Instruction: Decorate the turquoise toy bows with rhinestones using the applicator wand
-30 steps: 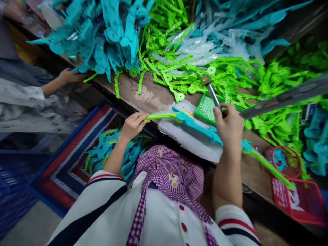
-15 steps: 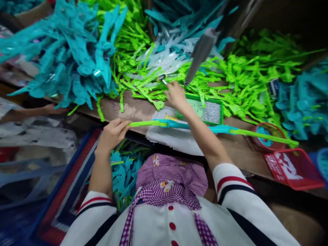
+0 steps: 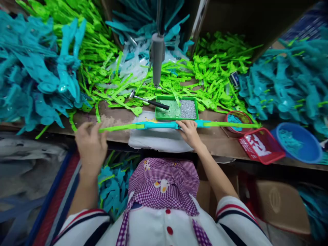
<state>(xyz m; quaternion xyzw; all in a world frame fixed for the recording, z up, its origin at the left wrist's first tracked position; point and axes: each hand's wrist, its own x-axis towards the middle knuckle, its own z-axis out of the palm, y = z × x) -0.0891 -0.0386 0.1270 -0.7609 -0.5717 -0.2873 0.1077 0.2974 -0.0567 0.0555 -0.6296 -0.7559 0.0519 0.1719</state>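
Observation:
My right hand [image 3: 190,132] grips the blue middle of a long plastic strip [image 3: 161,125], fingers over its top edge. Green arms extend from both ends of this blue part. My left hand [image 3: 91,140] is blurred at the strip's left green end, its fingers apart and loosely curled; it seems to touch the tip without gripping it. Under the strip lies a white cloth [image 3: 159,140]. A small hammer [image 3: 147,100] rests with its black handle across a green tray [image 3: 176,117], which holds small silvery pieces.
A grey tool spindle [image 3: 156,59] hangs above the tray. Heaps of green plastic pieces [image 3: 217,78] and blue pieces [image 3: 43,68] cover the back and sides. On the right are a round red basket [image 3: 246,118], a red basket [image 3: 274,156] and a blue basin [image 3: 311,152].
My right hand has let go of the hammer, now on the tray, and has taken hold of the strip. My left hand has loosened from the strip's end. The view has shifted right.

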